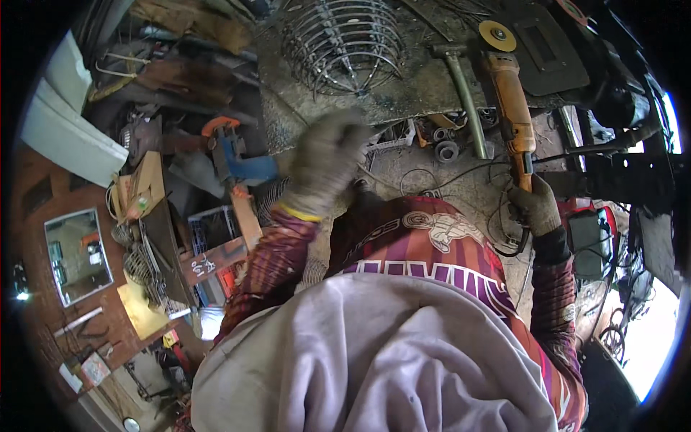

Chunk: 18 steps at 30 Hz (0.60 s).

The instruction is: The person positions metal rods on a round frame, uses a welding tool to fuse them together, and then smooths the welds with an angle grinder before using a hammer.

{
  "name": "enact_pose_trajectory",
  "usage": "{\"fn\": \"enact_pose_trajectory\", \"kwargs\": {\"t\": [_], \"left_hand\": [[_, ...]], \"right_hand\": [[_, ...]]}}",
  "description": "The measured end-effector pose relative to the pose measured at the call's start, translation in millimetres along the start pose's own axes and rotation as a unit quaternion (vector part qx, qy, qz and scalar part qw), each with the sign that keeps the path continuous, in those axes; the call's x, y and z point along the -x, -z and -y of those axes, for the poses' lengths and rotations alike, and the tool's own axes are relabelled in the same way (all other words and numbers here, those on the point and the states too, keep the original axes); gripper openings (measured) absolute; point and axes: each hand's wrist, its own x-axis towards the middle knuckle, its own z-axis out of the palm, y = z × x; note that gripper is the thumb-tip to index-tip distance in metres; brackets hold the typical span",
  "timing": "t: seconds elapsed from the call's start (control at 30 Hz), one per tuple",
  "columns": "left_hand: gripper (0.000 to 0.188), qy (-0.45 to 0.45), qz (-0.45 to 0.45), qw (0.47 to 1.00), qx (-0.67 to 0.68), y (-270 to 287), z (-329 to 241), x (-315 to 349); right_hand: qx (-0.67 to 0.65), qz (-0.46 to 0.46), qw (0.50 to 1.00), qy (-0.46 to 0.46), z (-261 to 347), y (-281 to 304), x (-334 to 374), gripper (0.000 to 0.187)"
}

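Note:
My left hand (324, 162), in a grey work glove with a yellow cuff, hovers at the near edge of the metal worktable (425, 75). Motion smears its fingers, so I cannot tell whether it holds anything. Past it, on the table, rests a rounded cage of bent metal rods (349, 50). At the right, my gloved right hand (536, 205) is closed round the rear end of an orange angle grinder (512, 108). The grinder points away from me, with a yellow disc (497, 36) at its far end. A hammer (464, 101) lies left of the grinder, its handle overhanging the table edge.
A dark flat shield with a slot (540, 47) lies beyond the grinder. The grinder's black cord (515, 248) loops beside my right hand. A blue and orange tool (237, 158) stands left of the table. Metal rings (446, 150) sit beneath the table edge.

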Motion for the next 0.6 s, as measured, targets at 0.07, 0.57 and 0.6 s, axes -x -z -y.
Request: {"fn": "enact_pose_trajectory", "kwargs": {"t": [0.07,0.57,0.6], "left_hand": [[0.035,0.036,-0.07,0.986,-0.145,40.8,13.7,-6.0],[0.079,0.088,0.037,0.953,-0.287,74.0,85.5,-84.0],[0.079,0.089,0.042,0.954,-0.284,73.3,91.7,-84.4]], "right_hand": [[-0.006,0.013,1.0,0.009,1.7,-0.5,-10.5,0.031],[0.084,-0.024,0.996,0.019,20.2,5.1,-51.5,0.026],[0.049,-0.031,0.998,0.0,16.0,8.4,-54.7,0.026]]}}
